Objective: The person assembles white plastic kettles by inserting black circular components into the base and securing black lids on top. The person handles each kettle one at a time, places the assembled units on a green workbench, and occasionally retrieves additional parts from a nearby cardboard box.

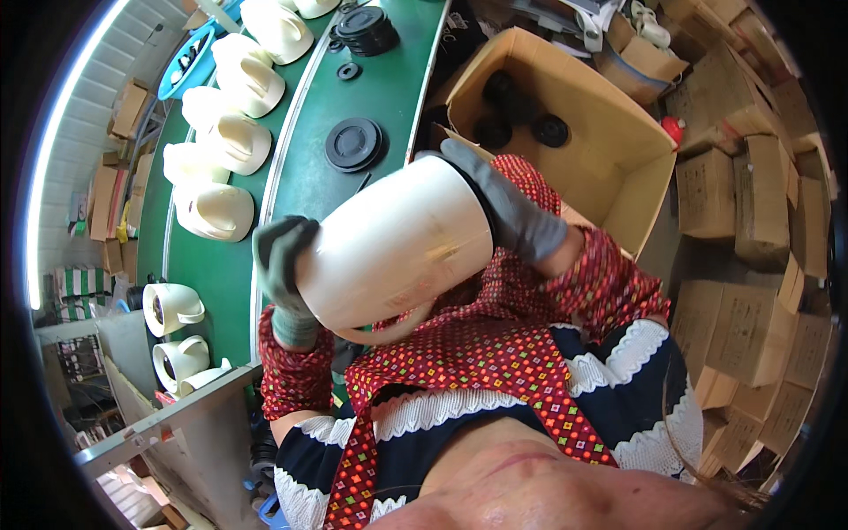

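Tilted in front of my chest is a large white jug body (397,238), with its curved handle (389,330) hanging on the lower side. My left hand (287,265), in a grey-green glove, grips its left end. Against its right end shows the dark edge of a round black part (477,196). My right hand (517,208), also gloved, is closed over that end, its palm on the black part. Beyond the jug, a stack of flat black discs (353,144) lies on the green work surface (309,106).
White spouted jug parts (234,141) stand in rows at the left. More black discs (367,31) and a blue basin (190,66) lie farther off. An open cardboard box (609,168) holding black parts stands at the right, near stacked cartons (742,327). White jugs (172,307) sit lower left by a metal rail (168,415).
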A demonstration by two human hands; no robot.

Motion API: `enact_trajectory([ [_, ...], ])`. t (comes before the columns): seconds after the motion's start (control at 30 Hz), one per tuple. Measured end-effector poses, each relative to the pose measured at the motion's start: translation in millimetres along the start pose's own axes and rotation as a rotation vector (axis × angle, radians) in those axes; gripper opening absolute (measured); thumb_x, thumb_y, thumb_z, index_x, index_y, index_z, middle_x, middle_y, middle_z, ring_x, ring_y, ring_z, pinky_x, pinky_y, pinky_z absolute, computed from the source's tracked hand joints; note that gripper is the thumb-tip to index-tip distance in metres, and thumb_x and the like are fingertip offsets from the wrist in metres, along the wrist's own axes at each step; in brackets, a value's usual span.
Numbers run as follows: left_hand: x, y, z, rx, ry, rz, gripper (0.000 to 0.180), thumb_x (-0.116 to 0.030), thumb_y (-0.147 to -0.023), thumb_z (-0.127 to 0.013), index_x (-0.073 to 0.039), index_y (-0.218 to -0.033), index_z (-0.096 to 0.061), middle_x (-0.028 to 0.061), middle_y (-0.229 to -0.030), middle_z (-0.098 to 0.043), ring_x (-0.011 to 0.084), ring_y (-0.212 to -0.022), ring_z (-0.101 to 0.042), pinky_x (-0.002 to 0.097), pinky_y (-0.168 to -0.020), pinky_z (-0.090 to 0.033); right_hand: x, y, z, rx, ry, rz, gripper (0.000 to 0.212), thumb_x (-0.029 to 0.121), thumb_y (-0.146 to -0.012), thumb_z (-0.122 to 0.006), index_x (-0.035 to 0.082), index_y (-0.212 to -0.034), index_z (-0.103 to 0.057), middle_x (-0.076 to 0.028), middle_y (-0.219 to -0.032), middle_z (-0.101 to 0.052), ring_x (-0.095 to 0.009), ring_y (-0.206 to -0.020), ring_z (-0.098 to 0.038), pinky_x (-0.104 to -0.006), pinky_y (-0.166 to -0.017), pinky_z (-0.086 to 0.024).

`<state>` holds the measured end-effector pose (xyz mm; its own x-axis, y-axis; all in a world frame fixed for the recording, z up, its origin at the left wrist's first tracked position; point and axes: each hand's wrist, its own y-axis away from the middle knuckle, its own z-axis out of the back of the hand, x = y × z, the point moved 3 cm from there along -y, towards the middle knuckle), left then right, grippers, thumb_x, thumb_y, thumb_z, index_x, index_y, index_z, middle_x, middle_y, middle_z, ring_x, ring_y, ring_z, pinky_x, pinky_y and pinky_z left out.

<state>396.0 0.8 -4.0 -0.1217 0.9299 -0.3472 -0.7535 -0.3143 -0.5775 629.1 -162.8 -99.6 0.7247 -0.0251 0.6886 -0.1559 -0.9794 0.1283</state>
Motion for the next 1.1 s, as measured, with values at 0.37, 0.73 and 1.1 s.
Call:
enact_trajectory([
  [0.37, 31, 62, -48, 0.257, 0.909, 0.825, 0.036, -0.012, -0.082, -0.081, 0.001, -0.115, -0.075, 0.0175, -0.112, -0.071, 0.0324, -0.097, -0.072, 0.0421, -0.085, -0.06, 10, 32, -11, 0.051, 0.851, 0.822, 0.061, 0.028, -0.12, -0.038, 0.0, -0.173, -0.029, -0.021, -0.181, -0.024, -0.038, -0.169, -0.021, -0.0475, -0.136, -0.019],
  [0.73, 28, 52, -44, 0.465, 0.472, 0.559, 0.05, -0.013, -0.106, -0.07, -0.001, -0.152, -0.056, 0.0172, -0.146, -0.067, 0.0288, -0.13, -0.067, 0.0438, -0.109, -0.057, 11, 35, 11, 0.066, 0.992, 0.724, 0.077, 0.044, -0.116, -0.053, 0.004, -0.175, -0.024, -0.024, -0.179, -0.028, -0.041, -0.167, -0.027, -0.0466, -0.132, -0.03],
  [1.1, 53, 28, -43, 0.172, 0.284, 0.299, 0.047, -0.021, -0.087, -0.08, -0.001, -0.128, -0.069, 0.0176, -0.119, -0.07, 0.0347, -0.106, -0.069, 0.0452, -0.092, -0.057, -6, 17, 15, 0.02, -0.2, 0.159, 0.067, 0.05, -0.118, -0.05, 0.002, -0.165, -0.044, -0.01, -0.158, -0.055, -0.021, -0.146, -0.052, -0.0377, -0.125, -0.041],
])
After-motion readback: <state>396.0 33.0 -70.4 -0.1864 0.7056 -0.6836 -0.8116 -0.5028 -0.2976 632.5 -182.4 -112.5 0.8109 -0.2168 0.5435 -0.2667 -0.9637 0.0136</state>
